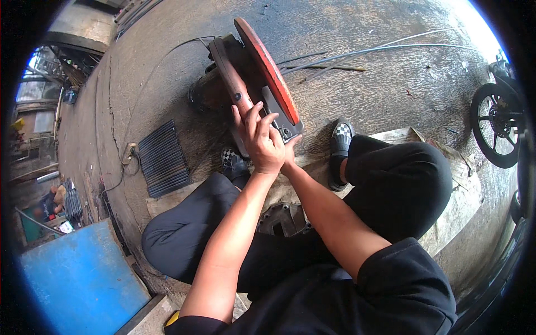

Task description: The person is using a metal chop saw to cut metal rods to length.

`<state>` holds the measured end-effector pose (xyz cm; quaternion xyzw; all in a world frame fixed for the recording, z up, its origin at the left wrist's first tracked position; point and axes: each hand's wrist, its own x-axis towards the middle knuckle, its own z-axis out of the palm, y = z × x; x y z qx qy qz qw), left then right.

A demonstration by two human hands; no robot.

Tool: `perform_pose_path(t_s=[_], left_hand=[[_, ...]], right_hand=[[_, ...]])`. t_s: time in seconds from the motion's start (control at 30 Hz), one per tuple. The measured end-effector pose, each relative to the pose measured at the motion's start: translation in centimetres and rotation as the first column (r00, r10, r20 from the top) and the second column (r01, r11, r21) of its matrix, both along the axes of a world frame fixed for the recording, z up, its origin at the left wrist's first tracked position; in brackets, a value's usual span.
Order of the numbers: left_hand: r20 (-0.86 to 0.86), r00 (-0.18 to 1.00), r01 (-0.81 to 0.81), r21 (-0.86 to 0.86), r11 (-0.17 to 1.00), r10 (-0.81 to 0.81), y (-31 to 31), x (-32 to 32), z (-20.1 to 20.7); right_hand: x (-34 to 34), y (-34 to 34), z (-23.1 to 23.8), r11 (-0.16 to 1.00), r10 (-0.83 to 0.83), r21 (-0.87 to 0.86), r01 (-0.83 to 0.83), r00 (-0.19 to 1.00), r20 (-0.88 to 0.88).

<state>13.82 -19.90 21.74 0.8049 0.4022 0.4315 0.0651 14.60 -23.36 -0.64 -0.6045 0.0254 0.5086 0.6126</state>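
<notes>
A floor-standing power tool with a large red disc-shaped part (268, 67), seen nearly edge-on, stands in front of me. It looks like a cut-off saw. A worn reddish-brown arm (228, 75) runs along its left side, and a grey metal plate with a bolt (287, 127) sits at its near end. My left hand (263, 142) lies over that near end, its fingers spread and touching the brown arm and metal. Beneath it, my right hand (290, 153) reaches the plate's near edge. Most of its fingers are hidden behind the left hand.
A ribbed dark grate (164, 158) lies left of the tool. Long thin rods (385, 47) stretch across the floor beyond. Between my legs is a dark metal part (283, 219). A blue panel (84, 276) is at lower left, and a spoked wheel (496, 125) stands at right.
</notes>
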Motion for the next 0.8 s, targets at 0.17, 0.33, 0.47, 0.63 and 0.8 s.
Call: perform_pose_path(t_s=[0.17,0.33,0.47,0.63,0.8], left_hand=[[-0.019,1.0,-0.003,-0.006,1.0,0.003,-0.1,-0.2,0.0],[-0.006,1.0,-0.007,-0.011,1.0,0.007,0.0,-0.2,-0.2],[-0.016,1.0,-0.021,-0.023,1.0,0.02,0.1,-0.3,-0.1],[-0.015,1.0,-0.002,-0.037,0.999,0.002,0.0,-0.4,0.0],[-0.067,0.998,0.004,-0.006,1.0,-0.004,0.0,-0.5,0.2]], right_hand=[[1.7,1.6,-3.6,0.978,0.139,0.208,-0.028,0.832,-0.537],[2.6,0.4,-3.3,0.862,0.45,0.372,-0.343,0.856,-0.254],[3.1,-2.3,-1.1,0.979,0.198,0.032,-0.201,0.978,0.072],[3.1,-4.2,1.4,0.818,0.572,-0.439,-0.371,0.447,0.688],[3.4,-2.9,3.4,0.702,0.693,-0.583,-0.41,0.2,0.693]])
